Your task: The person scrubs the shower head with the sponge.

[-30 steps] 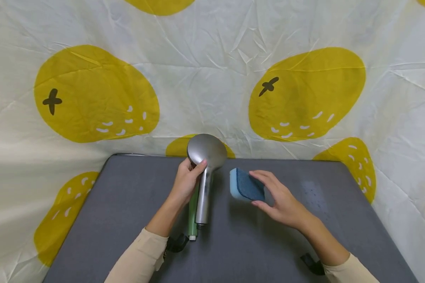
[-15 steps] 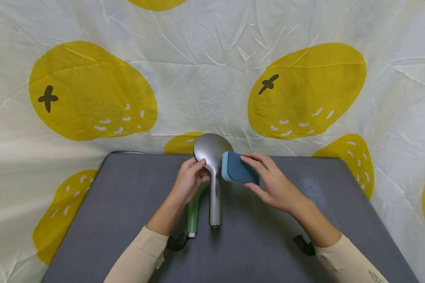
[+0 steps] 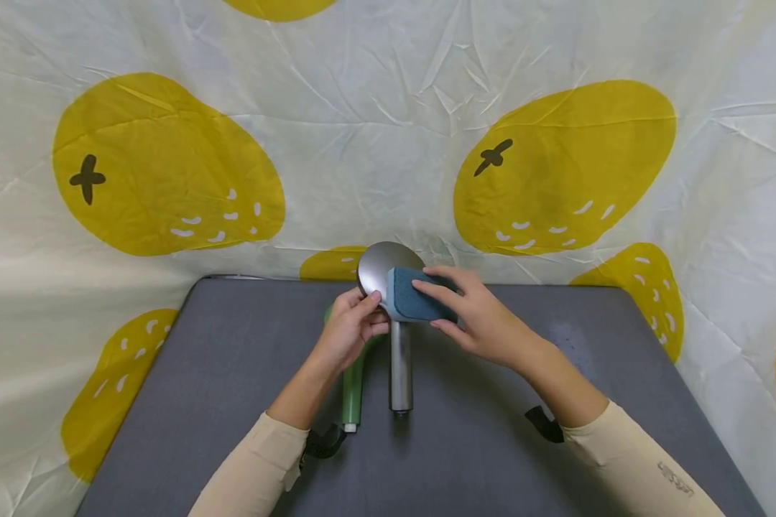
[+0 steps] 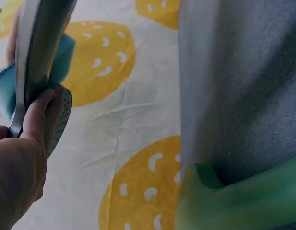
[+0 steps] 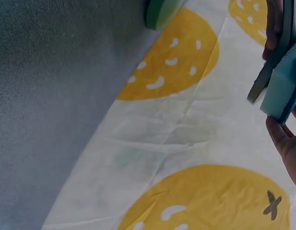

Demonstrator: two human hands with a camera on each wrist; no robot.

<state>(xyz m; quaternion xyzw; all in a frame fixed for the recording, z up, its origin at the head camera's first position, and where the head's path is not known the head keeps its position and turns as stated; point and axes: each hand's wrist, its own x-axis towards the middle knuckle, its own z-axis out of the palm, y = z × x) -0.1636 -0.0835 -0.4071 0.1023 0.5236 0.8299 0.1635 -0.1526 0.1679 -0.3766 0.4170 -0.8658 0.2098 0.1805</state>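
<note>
1 left hand [image 3: 349, 329] grips a showerhead [image 3: 380, 267]; right hand [image 3: 491, 323] pinches a sponge [image 3: 411, 303], seemingly touching it.

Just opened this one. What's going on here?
A person's left hand grips a silver shower head by its round end, above a dark gray table. The right hand holds a blue sponge with its paler side toward the shower head's smooth back, touching or nearly so. A green-handled thing lies on the table, partly hidden behind the left hand.
</note>
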